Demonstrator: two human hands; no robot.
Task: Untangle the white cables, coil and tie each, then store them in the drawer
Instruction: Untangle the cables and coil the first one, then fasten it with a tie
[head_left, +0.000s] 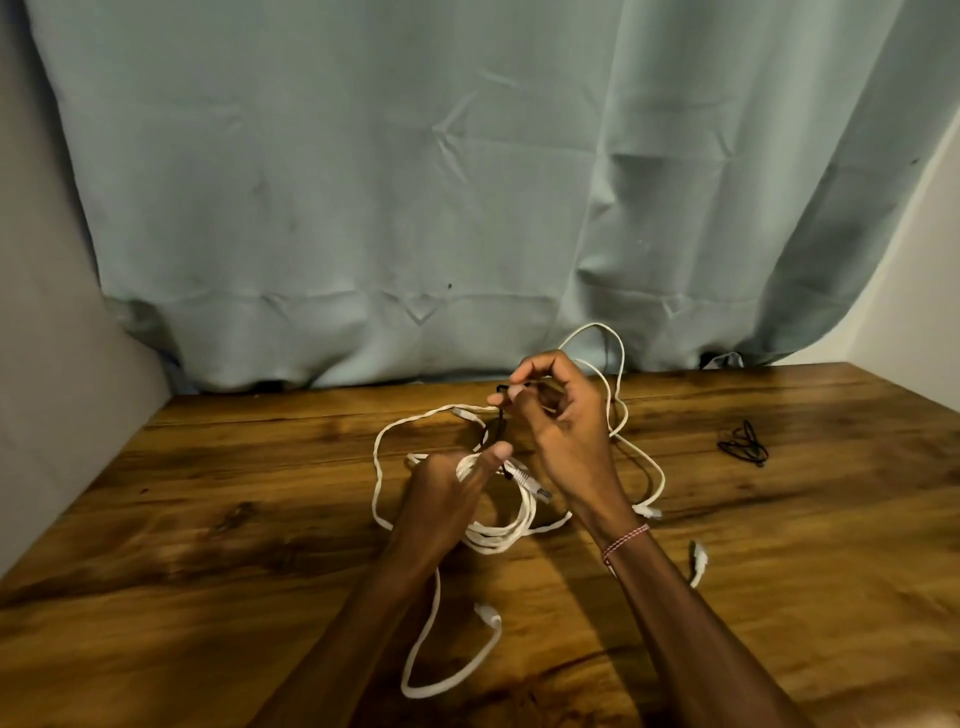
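My left hand (452, 483), just off the centre of the wooden table (208, 493), grips a small coil of white cable (493, 540). The fingers are curled under the turns and the thumb presses on top. At one o'clock from it, my right hand (556, 421) is raised, with thumb and forefinger pinching a thin black tie (503, 410) that hangs towards the coil.

More loose white cable (375, 467) sprawls around both hands, from nine o'clock round to twelve, with another loop trailing to six o'clock. Spare black ties (743, 446) lie well apart at three o'clock. A pale curtain (363, 182) hangs behind. No drawer is in view.

The cable looks light, limp and a little springy, so I judge the turns will slip apart unless they are held where they bunch, near the plug end. The tie looks flimsy and best worked by its ends.
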